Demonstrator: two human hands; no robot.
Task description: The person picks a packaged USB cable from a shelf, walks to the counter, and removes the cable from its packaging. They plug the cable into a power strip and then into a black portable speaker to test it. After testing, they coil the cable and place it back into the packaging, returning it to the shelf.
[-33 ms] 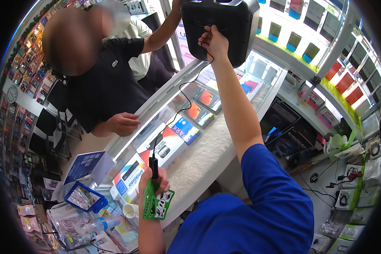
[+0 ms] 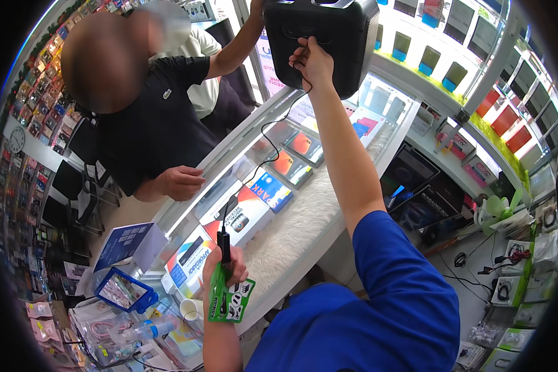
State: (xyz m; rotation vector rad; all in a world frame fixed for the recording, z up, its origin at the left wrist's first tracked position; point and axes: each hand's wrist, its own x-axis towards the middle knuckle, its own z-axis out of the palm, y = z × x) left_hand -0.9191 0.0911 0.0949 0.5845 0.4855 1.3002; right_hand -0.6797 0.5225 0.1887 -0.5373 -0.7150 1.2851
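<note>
1. Pinching the thin black cable near its upper end, the right hand has thumb and fingertips brought together at the face of a black box; the fingers hide whether a plug is seated there.
2. Closed around a black adapter, the left hand has its fingers curled, with a green card held beneath. The adapter stands over the near part of the counter, well apart from the box.
3. Between the hands, the cable winds loosely above the glass counter, with slack in it.
4. By my judgement, the step in hand is working the cable's upper end at the box's face. The next move calls for a steady fingertip grip there, a clear look at the contact, and no pull from the left hand.
5. Across the counter, a person in a dark shirt reaches one arm up to the box's upper side; their other hand hangs by the counter's far edge.
6. Farther out, a white cup and a blue-framed tray sit at lower left.
</note>
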